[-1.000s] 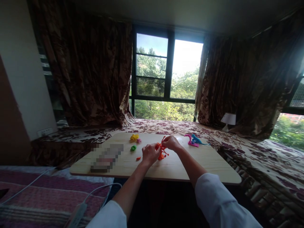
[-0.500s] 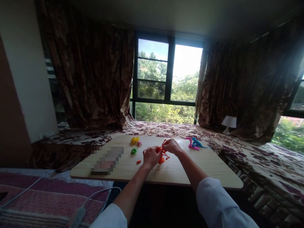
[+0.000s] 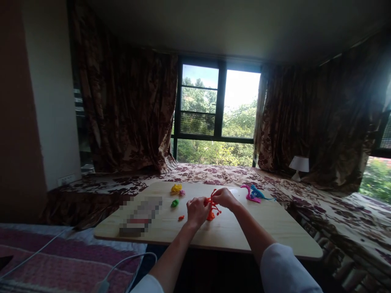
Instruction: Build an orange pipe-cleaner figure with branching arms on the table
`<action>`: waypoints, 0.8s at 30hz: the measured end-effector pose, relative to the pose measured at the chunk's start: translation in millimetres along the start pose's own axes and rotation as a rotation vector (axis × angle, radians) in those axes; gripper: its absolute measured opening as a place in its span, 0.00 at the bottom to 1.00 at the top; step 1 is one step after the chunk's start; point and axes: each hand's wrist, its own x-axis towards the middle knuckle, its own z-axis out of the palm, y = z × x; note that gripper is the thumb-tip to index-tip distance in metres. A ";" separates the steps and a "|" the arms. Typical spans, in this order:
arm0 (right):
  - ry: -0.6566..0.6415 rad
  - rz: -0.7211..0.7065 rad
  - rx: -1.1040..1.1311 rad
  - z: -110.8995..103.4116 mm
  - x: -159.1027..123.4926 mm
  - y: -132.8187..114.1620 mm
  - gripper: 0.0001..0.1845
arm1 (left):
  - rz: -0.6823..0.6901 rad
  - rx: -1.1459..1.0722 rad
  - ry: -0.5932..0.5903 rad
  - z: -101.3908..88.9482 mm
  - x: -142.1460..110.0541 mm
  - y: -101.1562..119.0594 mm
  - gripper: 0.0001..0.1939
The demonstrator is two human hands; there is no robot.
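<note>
An orange modelling-clay figure (image 3: 211, 216) with thin, branching strands stands over the middle of the table, its thicker base lowest. My left hand (image 3: 196, 212) is closed on its left side, fingertips pinching the clay. From the right, my right hand (image 3: 226, 199) pinches an upper strand between thumb and fingers. Both hands partly hide the figure. A small orange clay piece (image 3: 181, 218) lies left of my left hand. Behind that piece are a green clay lump (image 3: 174, 203), a yellow lump (image 3: 176, 188) and a small pink lump (image 3: 182, 193).
At the table's (image 3: 262, 236) back right lie a magenta clay shape (image 3: 252, 198) and a blue one (image 3: 257, 192) with a long tail. A blurred-out flat object (image 3: 142, 217) is on the left. A white lamp (image 3: 299, 165) stands on the window ledge beyond.
The whole scene sits slightly lower in the picture as the head view shifts. Both hands keep their pinch on the orange clay figure, with little visible movement.
</note>
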 end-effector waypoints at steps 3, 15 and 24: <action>0.022 -0.039 0.053 -8.3 -2.6 5.2 0.09 | -0.009 0.013 0.002 -0.6 0.0 1.1 0.13; 0.131 -0.037 0.305 -24.4 -65.0 83.9 0.14 | -0.069 0.028 -0.058 -8.5 -3.1 8.0 0.11; 0.249 -0.047 0.347 3.4 -79.7 112.9 0.14 | -0.093 0.027 -0.109 -18.9 -2.1 15.8 0.11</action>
